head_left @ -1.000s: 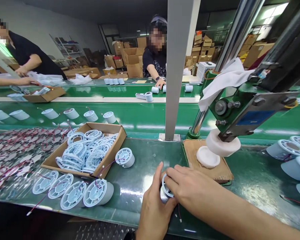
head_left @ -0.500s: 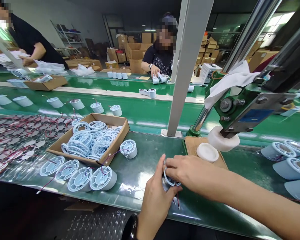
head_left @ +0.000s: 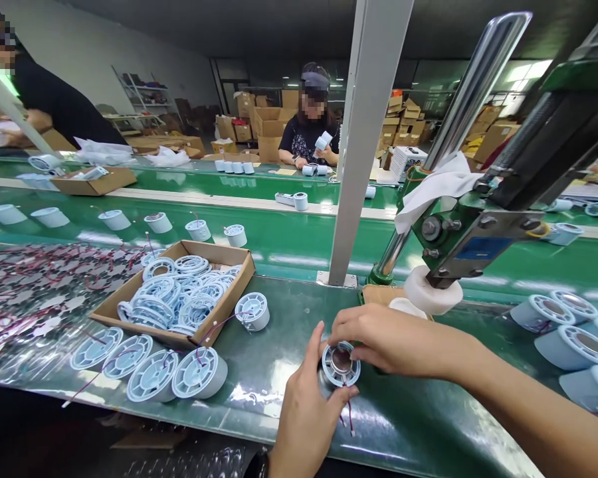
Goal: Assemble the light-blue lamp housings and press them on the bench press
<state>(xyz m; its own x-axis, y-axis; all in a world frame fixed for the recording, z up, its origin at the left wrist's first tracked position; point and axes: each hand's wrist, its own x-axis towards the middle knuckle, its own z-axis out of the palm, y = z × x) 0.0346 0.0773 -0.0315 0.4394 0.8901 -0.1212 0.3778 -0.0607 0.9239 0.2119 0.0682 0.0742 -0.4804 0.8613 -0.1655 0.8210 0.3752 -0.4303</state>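
Observation:
My left hand (head_left: 303, 411) grips a small pale blue round housing (head_left: 339, 366) from below and from the left, thumb up along its side. The housing's open face shows a metal disc inside, and thin red and white wires hang from it. My right hand (head_left: 393, 342) reaches in from the right and pinches the rim of the same housing with its fingertips. Both hands are low over the dark green bench (head_left: 279, 372), just in front of the press.
A green hand press (head_left: 458, 232) with a white round head stands over a brown pad (head_left: 379, 294). A cardboard box (head_left: 177, 292) of pale blue rings lies left, several housings in front of it. More housings lie right (head_left: 568, 332). Two people work beyond the green conveyor (head_left: 279, 239).
The housing has been turned, so its open face with the metal disc now shows. My right fingers shifted to its upper rim. The camera view lifted slightly.

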